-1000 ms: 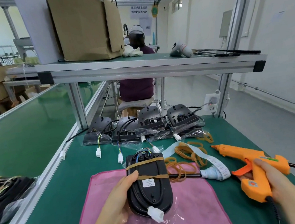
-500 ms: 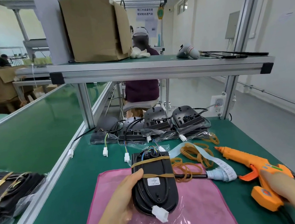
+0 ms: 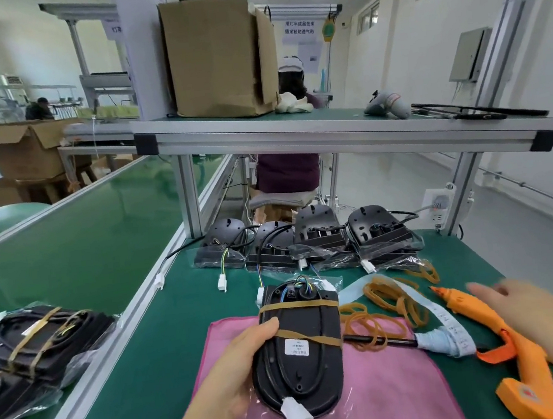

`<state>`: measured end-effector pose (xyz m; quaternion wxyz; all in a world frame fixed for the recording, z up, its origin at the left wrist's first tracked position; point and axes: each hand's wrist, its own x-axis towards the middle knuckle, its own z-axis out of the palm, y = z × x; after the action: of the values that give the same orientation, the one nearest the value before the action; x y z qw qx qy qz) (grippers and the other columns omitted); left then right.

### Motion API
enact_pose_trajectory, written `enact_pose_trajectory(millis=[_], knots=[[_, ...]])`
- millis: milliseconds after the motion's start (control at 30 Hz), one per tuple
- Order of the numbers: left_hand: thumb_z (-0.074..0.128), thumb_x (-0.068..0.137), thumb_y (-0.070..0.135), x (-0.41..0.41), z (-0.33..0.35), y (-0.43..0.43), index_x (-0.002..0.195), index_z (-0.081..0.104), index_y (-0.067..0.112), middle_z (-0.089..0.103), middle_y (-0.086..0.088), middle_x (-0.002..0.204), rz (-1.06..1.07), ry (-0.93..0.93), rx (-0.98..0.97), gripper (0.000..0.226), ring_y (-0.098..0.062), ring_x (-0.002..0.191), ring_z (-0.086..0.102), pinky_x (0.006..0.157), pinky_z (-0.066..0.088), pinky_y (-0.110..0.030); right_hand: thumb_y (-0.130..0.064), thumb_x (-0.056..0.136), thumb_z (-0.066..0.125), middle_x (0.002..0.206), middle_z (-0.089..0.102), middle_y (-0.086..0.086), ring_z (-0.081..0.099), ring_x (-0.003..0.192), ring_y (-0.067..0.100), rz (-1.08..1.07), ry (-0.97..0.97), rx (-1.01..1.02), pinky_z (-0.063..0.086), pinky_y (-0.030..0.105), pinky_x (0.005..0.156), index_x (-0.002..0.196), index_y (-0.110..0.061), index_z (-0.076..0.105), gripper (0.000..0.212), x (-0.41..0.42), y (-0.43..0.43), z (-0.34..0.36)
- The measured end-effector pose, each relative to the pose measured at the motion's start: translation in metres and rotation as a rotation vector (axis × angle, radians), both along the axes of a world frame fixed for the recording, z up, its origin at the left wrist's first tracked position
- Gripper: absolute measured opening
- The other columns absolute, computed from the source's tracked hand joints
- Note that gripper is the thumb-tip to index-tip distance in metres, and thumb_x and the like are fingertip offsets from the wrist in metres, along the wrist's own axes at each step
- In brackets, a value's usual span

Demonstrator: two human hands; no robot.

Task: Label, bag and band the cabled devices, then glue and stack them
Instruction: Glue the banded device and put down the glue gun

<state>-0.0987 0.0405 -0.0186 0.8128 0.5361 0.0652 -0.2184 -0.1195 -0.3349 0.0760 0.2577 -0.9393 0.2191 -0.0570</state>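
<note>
Step in hand, as I judge it: gluing.

- Left hand [image 3: 238,368] grips the device [image 3: 301,351] from its left side, thumb across the upper face, fingers underneath and out of sight.
- The device is held face up, low over the pink cloth [image 3: 393,396] on the desk [image 3: 168,359]. It is bagged, has two bands [image 3: 296,305] across it and a label [image 3: 296,347] at its centre. The white plug [image 3: 297,415] hangs off the near end.
- Right hand [image 3: 535,314] is blurred. Its fingers look stretched out above the glue gun [image 3: 487,319], not wrapped round it. The gun lies on the desk to the right, nozzle pointing away.
- Loose bands [image 3: 378,328] lie between the device and the gun.
- Finished pieces: stack [image 3: 41,339] at far left. Unfinished row [image 3: 319,235] at the back of the desk.

How to do it well:
- Take the gun by the handle, with the index finger free for the trigger. Lift the nozzle clear of the loose bands, which would snag.
- Keep the left grip steady and the device level above the cloth, so any drip lands there.
- I cannot tell the glue spot from here. Keep the bead small, and off the label and the left thumb.
- The nozzle is probably hot and the bag film thin, so touch lightly and do not dwell.
- Lay the gun back down nozzle-away before stacking.
</note>
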Motion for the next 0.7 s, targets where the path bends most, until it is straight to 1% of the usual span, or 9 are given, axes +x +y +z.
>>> enact_pose_trajectory(millis=[67,133,233,300,400,467,533,633,700], knots=[[0.073,0.066,0.032,0.000,0.004,0.006,0.097,0.077,0.003,0.071,-0.022,0.108,-0.039,0.004,0.022,0.042,-0.035,0.098,0.070,0.083,0.058,-0.041,-0.057,0.089,0.051,0.092,0.068,0.002,0.061,0.081,0.018,0.087,-0.025,0.134,0.043,0.031,0.064,0.094,-0.022,0.067,0.039,0.020,0.047,0.003],[0.071,0.071,0.029,0.000,0.008,0.014,0.102,0.075,0.000,0.070,-0.024,0.109,-0.090,0.003,0.044,0.043,-0.037,0.101,0.068,0.092,0.055,-0.044,-0.054,0.089,0.053,0.102,0.069,0.000,0.064,0.091,0.017,0.289,0.049,0.446,0.051,0.034,0.074,0.106,-0.023,0.067,0.039,0.046,0.081,0.001],[0.078,0.072,0.021,-0.004,0.015,0.025,0.103,0.074,0.000,0.069,-0.025,0.110,-0.213,0.013,0.031,0.037,-0.033,0.090,0.071,0.082,0.059,-0.039,-0.055,0.080,0.060,0.115,0.065,0.002,0.064,0.096,0.017,0.558,0.365,0.736,0.050,0.043,0.098,0.130,-0.011,0.055,0.067,0.078,0.123,-0.002],[0.076,0.072,0.019,-0.007,0.018,0.031,0.112,0.071,0.002,0.067,-0.026,0.115,-0.279,-0.028,0.024,0.043,-0.033,0.095,0.068,0.091,0.054,-0.042,-0.059,0.072,0.071,0.118,0.062,0.011,0.063,0.103,0.027,0.770,0.587,0.840,0.048,0.047,0.098,0.139,-0.008,0.046,0.088,0.085,0.149,-0.015],[0.065,0.078,0.022,-0.002,0.017,0.037,0.133,0.054,-0.002,0.053,-0.027,0.136,-0.408,-0.114,0.060,0.061,-0.042,0.126,0.050,0.113,0.033,-0.051,-0.041,0.083,0.071,0.142,0.047,0.019,0.046,0.131,0.037,1.091,0.738,0.838,0.035,0.053,0.111,0.141,-0.005,0.042,0.075,0.088,0.174,-0.032],[0.061,0.083,0.024,0.003,0.018,0.041,0.137,0.050,0.000,0.047,-0.025,0.142,-0.488,-0.171,0.091,0.061,-0.044,0.135,0.040,0.116,0.025,-0.055,-0.038,0.070,0.083,0.139,0.047,0.019,0.046,0.126,0.034,1.114,0.805,0.917,0.039,0.047,0.110,0.141,0.001,0.038,0.092,0.090,0.184,-0.037],[0.063,0.086,0.030,0.009,0.016,0.047,0.133,0.056,0.006,0.054,-0.022,0.137,-0.466,-0.166,0.098,0.053,-0.039,0.131,0.047,0.114,0.030,-0.054,-0.031,0.064,0.087,0.132,0.051,0.020,0.050,0.120,0.033,1.102,0.800,0.965,0.038,0.048,0.108,0.136,0.003,0.042,0.092,0.094,0.187,-0.041],[0.045,0.098,0.052,0.016,0.008,0.064,0.132,0.058,0.008,0.058,-0.020,0.134,-0.225,-0.071,-0.047,0.058,-0.036,0.127,0.052,0.109,0.039,-0.050,-0.026,0.064,0.084,0.124,0.058,0.022,0.057,0.112,0.033,1.021,0.642,1.052,0.039,0.054,0.104,0.129,0.001,0.052,0.077,0.102,0.186,-0.043],[0.034,0.100,0.053,0.016,0.003,0.073,0.129,0.060,0.006,0.071,-0.016,0.112,0.028,0.005,-0.209,0.061,-0.031,0.106,0.068,0.091,0.054,-0.043,-0.027,0.055,0.090,0.123,0.062,0.024,0.061,0.110,0.037,0.892,0.522,1.154,0.043,0.058,0.102,0.125,-0.001,0.059,0.080,0.109,0.185,-0.043]])
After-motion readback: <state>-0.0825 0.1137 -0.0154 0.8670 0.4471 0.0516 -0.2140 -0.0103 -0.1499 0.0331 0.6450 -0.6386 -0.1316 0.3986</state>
